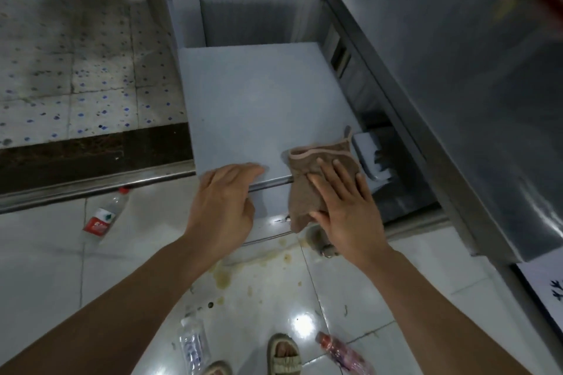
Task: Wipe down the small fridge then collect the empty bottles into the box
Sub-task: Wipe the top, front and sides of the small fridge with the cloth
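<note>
Tiled floor, pale fridge top point(259, 100): right hand point(344, 207) flat, fingers spread, pressing brown cloth point(307, 179) over front-right edge; unwiped top lies ahead-left; left hand point(222, 207) open, empty.

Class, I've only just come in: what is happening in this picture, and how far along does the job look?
A person is wiping the top of a small grey fridge. The right hand presses a brown cloth flat over the front edge, while the left hand rests open on that edge. Three plastic bottles lie on the floor: a red-labelled bottle, a clear bottle and a pinkish bottle. None is collected yet, and no box is in view.
</note>
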